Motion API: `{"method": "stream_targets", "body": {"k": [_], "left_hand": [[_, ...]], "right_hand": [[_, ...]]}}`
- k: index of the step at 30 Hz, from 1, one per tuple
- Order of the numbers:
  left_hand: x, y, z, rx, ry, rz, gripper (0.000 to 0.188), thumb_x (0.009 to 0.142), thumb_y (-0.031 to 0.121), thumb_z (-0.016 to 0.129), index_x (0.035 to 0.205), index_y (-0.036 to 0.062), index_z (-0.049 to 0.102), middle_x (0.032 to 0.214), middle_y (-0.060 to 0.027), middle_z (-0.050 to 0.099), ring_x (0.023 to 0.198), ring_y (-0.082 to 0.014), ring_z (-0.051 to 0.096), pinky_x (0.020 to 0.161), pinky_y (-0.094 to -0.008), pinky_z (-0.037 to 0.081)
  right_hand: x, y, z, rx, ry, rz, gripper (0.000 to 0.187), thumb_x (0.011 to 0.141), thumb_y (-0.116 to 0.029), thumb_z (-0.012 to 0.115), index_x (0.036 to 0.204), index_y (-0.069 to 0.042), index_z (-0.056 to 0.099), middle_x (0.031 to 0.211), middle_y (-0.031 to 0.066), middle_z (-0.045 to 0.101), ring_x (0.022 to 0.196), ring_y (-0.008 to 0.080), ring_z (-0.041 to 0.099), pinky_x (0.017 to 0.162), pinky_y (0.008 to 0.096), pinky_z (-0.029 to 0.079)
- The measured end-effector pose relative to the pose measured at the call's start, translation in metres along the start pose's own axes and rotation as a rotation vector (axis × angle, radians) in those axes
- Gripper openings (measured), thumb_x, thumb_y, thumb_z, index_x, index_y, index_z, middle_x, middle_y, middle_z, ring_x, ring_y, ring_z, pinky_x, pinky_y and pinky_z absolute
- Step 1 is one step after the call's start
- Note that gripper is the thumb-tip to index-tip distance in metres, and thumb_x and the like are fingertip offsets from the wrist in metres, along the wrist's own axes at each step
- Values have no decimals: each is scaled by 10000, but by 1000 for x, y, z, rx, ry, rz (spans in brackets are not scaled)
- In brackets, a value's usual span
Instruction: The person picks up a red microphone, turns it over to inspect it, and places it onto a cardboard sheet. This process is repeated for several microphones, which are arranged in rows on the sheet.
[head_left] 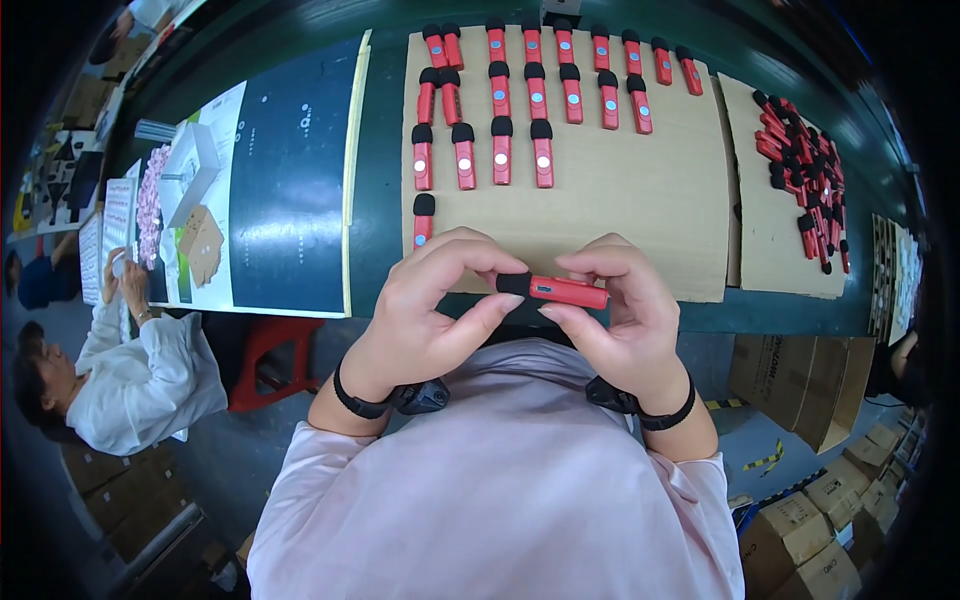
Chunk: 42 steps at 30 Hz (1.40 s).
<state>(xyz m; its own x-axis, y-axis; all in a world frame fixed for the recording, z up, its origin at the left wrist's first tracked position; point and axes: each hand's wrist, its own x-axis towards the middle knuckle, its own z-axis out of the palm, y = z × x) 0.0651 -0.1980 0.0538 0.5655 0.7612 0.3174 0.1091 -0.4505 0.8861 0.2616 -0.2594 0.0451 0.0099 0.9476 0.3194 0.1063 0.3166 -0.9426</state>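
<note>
A small red microphone (568, 292) with a black foam cap lies sideways between my hands, just above the table's near edge. My left hand (422, 305) pinches the foam cap between thumb and fingers. Thumb and fingertips of my right hand (628, 318) close around the red body, where a small dark slot faces up. Beyond them, a brown cardboard sheet (640, 215) carries rows of similar microphones, many showing a round pale sticker; the closest one (423, 222) stands alone at the sheet's left. On a second cardboard sheet (785, 265) to the right, more microphones (822, 190) are heaped loosely.
Left on the green table (384, 150) lies a dark blue board (290, 190), then a clear tray (190, 170) and small pink pieces (153, 205). A co-worker in a white shirt (150, 385) sits there beside a red chair (280, 362). Cardboard boxes (795, 385) stand at lower right.
</note>
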Motion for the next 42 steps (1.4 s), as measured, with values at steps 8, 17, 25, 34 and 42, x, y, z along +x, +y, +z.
{"method": "stream_targets", "body": {"k": [8,17,25,34,42], "left_hand": [[-17,-20,-12,146,122,-35,264,739,0,723,988,8,636,933,-119,620,793,-205,616,730,-298,496],[-27,-45,-41,427,145,-134,314,724,5,726,1017,27,616,925,-105,592,797,-240,586,723,-327,484],[-31,-54,-40,423,53,-179,352,715,-4,716,1042,40,594,903,-97,584,818,-251,581,725,-337,473],[-30,-57,-38,393,64,-134,371,712,-13,717,1057,38,589,938,-110,583,840,-265,575,732,-346,477],[-33,-58,-35,328,89,-183,433,682,-37,746,1070,16,563,986,-112,546,813,-218,524,774,-302,457]], "right_hand": [[13,10,8,-204,-60,-213,295,727,49,725,999,16,616,944,133,642,835,257,641,735,324,534],[24,40,41,-640,-199,-344,300,711,9,712,998,-4,627,1046,123,620,914,301,617,741,371,519],[20,34,51,-807,-312,-347,279,720,-42,689,997,-53,657,1042,85,596,933,247,589,768,362,470],[24,44,54,-883,-219,-333,332,710,-55,690,1039,-53,646,1086,93,584,952,258,582,784,377,456],[22,10,5,-794,-146,-240,359,717,-39,708,1067,-64,637,1139,116,574,1002,285,586,832,390,473]]}}
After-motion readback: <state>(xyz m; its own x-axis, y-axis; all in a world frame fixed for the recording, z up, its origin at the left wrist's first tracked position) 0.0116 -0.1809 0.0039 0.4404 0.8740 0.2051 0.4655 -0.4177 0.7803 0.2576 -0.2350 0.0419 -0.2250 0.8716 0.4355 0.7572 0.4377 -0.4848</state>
